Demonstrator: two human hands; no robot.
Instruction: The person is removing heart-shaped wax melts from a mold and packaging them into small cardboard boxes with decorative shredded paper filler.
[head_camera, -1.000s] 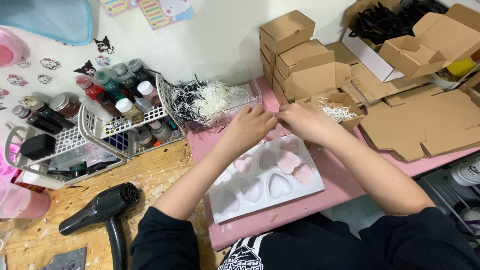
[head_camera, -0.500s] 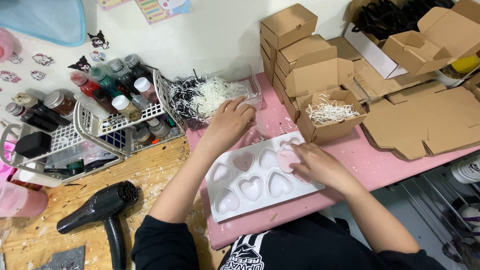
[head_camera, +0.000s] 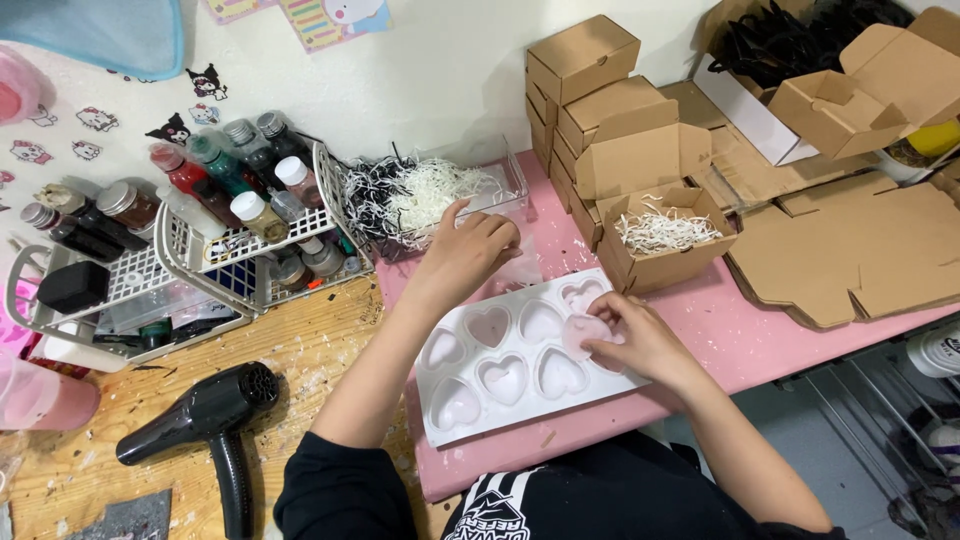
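Note:
A white silicone mould (head_camera: 520, 370) with several heart-shaped cavities lies on the pink table (head_camera: 730, 340) in front of me. My right hand (head_camera: 632, 338) rests on its right end, fingers closed on a pale pink heart piece (head_camera: 584, 335). My left hand (head_camera: 468, 247) reaches back to a thin clear plastic bag (head_camera: 522, 268) lying just behind the mould, next to a clear tray of black and white paper shreds (head_camera: 420, 195). An open brown cardboard box (head_camera: 665, 235) with white shreds inside stands right of the mould.
Stacked closed cardboard boxes (head_camera: 590, 80) and flat cardboard blanks (head_camera: 850, 250) fill the back right. A white wire basket of paint bottles (head_camera: 240, 215) sits at left. A black hair dryer (head_camera: 205, 420) lies on the wooden table (head_camera: 300, 350).
My left hand has moved back from the mould to the plastic bag by the shred tray. My right hand came down onto the mould's right end and took hold of a pink heart.

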